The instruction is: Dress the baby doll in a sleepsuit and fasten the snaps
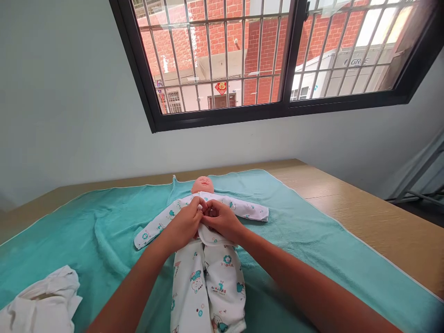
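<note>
A baby doll [203, 184] lies on its back on a teal towel [104, 222], dressed in a white printed sleepsuit [208, 277] with its sleeves spread out. My left hand [187, 222] and my right hand [220, 218] meet at the doll's chest. Both pinch the front opening of the sleepsuit, fingers curled on the fabric. The doll's chest is hidden under my hands.
A crumpled white cloth [41, 300] lies on the towel at the near left. The towel covers a wooden table [364, 208] against a pale wall. A barred window [277, 55] is above. A grey metal frame [419, 194] stands at the far right.
</note>
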`<state>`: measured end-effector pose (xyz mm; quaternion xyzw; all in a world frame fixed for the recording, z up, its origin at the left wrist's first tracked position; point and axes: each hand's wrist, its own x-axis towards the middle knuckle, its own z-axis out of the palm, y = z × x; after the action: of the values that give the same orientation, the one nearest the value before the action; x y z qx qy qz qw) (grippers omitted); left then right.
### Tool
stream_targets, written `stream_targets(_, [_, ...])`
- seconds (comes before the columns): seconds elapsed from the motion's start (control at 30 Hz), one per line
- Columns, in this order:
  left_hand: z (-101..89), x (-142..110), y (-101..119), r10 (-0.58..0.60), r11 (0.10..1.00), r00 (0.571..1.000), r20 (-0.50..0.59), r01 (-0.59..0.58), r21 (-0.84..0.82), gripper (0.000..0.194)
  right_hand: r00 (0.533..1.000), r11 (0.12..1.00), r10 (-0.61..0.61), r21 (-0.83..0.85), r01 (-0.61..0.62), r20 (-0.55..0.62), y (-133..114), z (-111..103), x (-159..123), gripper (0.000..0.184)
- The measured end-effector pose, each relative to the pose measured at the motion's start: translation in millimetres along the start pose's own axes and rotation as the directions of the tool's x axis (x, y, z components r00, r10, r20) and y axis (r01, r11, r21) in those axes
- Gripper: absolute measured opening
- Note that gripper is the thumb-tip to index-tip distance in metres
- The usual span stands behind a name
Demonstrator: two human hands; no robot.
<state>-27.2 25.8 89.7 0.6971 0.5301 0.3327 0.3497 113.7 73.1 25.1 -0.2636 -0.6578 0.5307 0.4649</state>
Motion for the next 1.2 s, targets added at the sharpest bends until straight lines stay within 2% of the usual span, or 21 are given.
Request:
stream_targets(0.07, [-2.8,-0.7,1.5,-0.036,0.999,0.999,0.026,0.037,-0.021,0.016,1.0,1.0,-0.011,-0.015,0.011,-0.005,-1.8,-0.2,-0.9,0.028])
stream_targets(0.23, [-6.7,-0.8,2.8,-0.02,0.997,0.998,0.059,0.024,-0.07,0.013,1.0,1.0,-0.012,-0.018,0.012,0.005,-4.9,-0.1,-2.8,0.03])
stream_targets(0.4, [-5.7,-1.3,9.1,-0.091,0.978,0.994,0.055,0.1,-0.184,0.01,1.0,1.0,0.014,-0.025,-0.014,-0.001,-3.7,0.5,-3.3,0.029])
stream_targets(0.6, [-5.7,1.3,6.8,-0.125,0.985,0.99,0.065,0.131,-0.11,0.009,1.0,0.998,-0.01,-0.064,0.01,0.001,-3.8,0.1,-3.1,0.029])
stream_targets(0.7, [-6.7,2.1,4.4,-0.122,0.989,0.992,0.031,0.124,-0.082,0.007,1.0,0.997,-0.024,-0.077,0.023,-0.015,-3.7,0.0,-2.4,0.029])
stream_targets(0.87, [-5.6,1.7,5.2,-0.139,0.977,0.99,0.03,0.142,-0.162,0.009,0.998,1.0,0.012,-0.005,-0.013,-0.059,-0.4,-1.5,-1.1,0.03])
stream_targets(0.97, [-4.0,1.8,5.8,-0.108,0.97,0.994,0.033,0.112,-0.215,0.013,0.996,0.999,0.034,0.027,-0.032,-0.08,0.5,-2.1,-1.2,0.03])
stream_targets(1.2, [-2.4,6.6,-1.3,-0.073,0.951,0.997,0.011,0.073,-0.301,0.014,0.985,0.995,-0.096,-0.045,0.091,-0.141,0.0,3.6,-1.3,0.024])
